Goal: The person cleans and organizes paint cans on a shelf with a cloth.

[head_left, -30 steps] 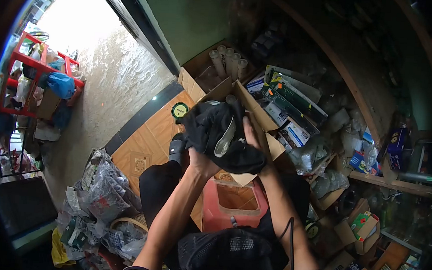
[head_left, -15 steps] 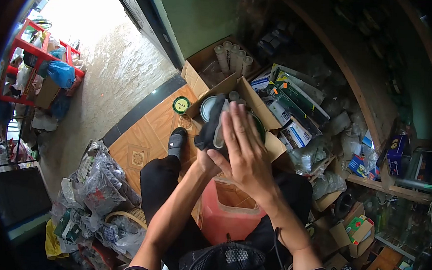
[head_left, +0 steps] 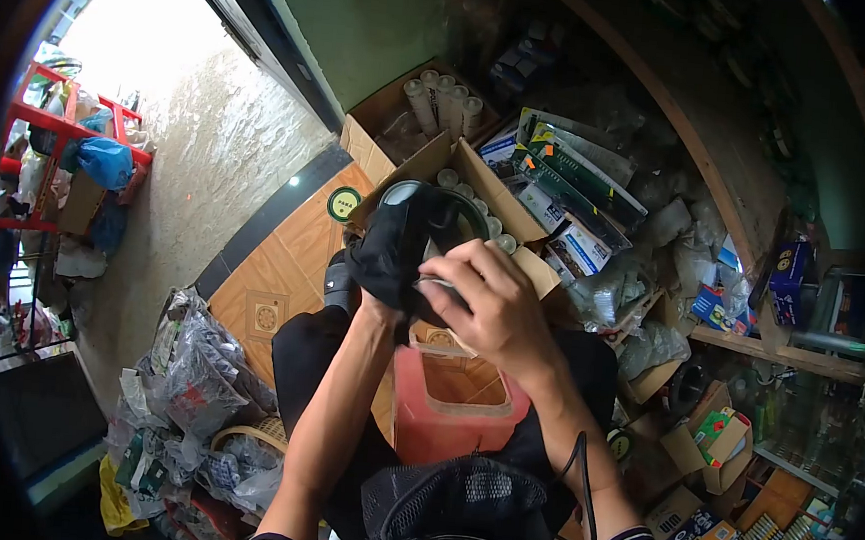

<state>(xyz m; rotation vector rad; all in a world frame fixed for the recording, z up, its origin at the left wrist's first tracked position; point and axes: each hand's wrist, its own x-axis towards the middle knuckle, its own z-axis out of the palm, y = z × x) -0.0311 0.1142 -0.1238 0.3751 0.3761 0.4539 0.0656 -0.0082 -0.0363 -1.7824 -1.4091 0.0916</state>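
A soft black cloth [head_left: 399,248] bunches over the fingers of my left hand [head_left: 378,309], which holds it up above an open cardboard box [head_left: 503,190]. Only the wrist and base of that hand show; its fingers are hidden. My right hand [head_left: 491,299] is close on the right of the cloth, with fingers curled and thumb against them. A small pale edge shows at these fingertips, too blurred to name. Behind the cloth, a round can [head_left: 398,191] and several pale tubes [head_left: 463,190] stand in the box.
A red plastic stool [head_left: 457,422] stands between my knees. A green round lid [head_left: 344,204] lies on the tiled floor. Plastic bags [head_left: 205,365] pile up at left. Packaged goods [head_left: 583,195] and more boxes [head_left: 716,440] crowd the right; a red rack [head_left: 71,129] stands outside the doorway.
My right hand has gone from flat, with fingers stretched against the cloth, to curled beside it. My left hand and the cloth have shifted left, and the cloth has spread wider.
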